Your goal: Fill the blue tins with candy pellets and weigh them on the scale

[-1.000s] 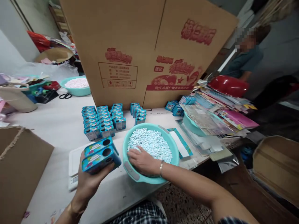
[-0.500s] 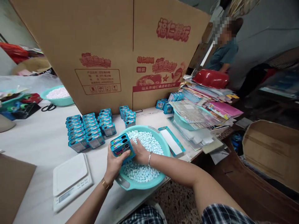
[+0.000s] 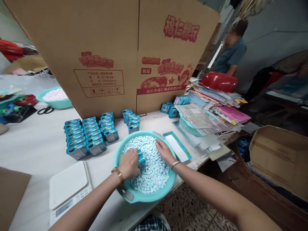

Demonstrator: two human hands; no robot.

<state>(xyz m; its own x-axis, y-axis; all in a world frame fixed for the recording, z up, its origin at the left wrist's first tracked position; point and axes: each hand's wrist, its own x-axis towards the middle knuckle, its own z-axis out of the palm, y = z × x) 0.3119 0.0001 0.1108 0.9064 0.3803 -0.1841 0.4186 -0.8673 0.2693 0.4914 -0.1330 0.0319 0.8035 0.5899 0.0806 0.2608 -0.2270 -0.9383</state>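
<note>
The left hand [image 3: 130,163] is curled round small blue boxes [image 3: 141,159], gripping them low among the pale pellets [image 3: 149,179]; its own fingers hide much of them, so their number is hard to tell. The right hand [image 3: 166,153] is slightly spread, holding no visible object, its fingertips at the pellets across from the left hand. Both hands are inside the rim of the turquoise basin [image 3: 172,183], which stands on the white surface [image 3: 115,208].

To the left of the left hand and nearer the person lies a scale [image 3: 68,186]. Beyond that hand, also to the left, stand the box rows [image 3: 96,146]. Just right of the right hand, outside the basin, is a blue-edged card [image 3: 178,146]. A large carton [image 3: 130,38] rises beyond both hands; well beyond the right hand, a co-worker [image 3: 231,54] is in view.
</note>
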